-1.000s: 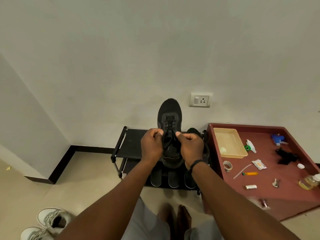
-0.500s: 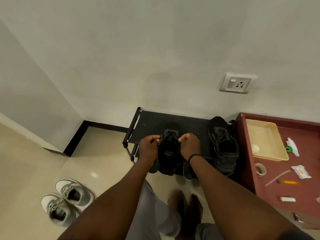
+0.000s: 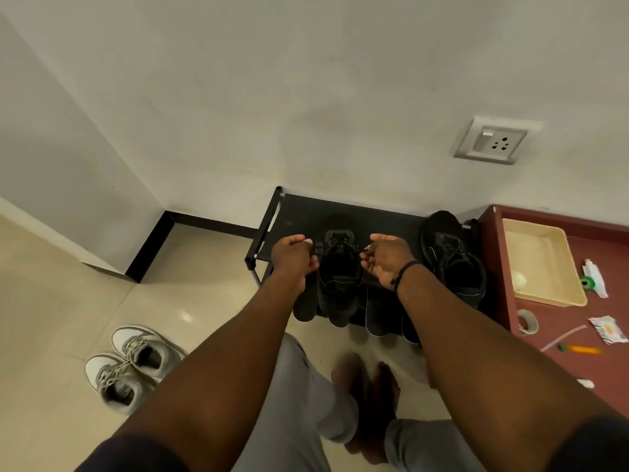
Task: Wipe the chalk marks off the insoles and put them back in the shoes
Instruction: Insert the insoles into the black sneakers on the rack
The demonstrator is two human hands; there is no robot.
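Two hands meet over a black sneaker (image 3: 338,267) that stands toe-away on the top shelf of a low black shoe rack (image 3: 299,212) against the far wall. On the shoe's left side the left hand (image 3: 293,258) has its fingers curled and pinches a black lace end; on the shoe's right side the right hand (image 3: 386,258), palm turned up and a dark band at its wrist, pinches the other lace end between fingertips. A second black sneaker (image 3: 451,257) sits on the same shelf to the right, well apart from the first. Dark insoles (image 3: 376,315) stand in a row at the rack's near edge, below the shoes; whether chalk remains on them cannot be told. On the floor at near left lies a pair of white and grey sneakers (image 3: 132,366). A maroon table (image 3: 558,321) at right carries a cream tray (image 3: 541,264), a roll of tape (image 3: 527,321) and small items.
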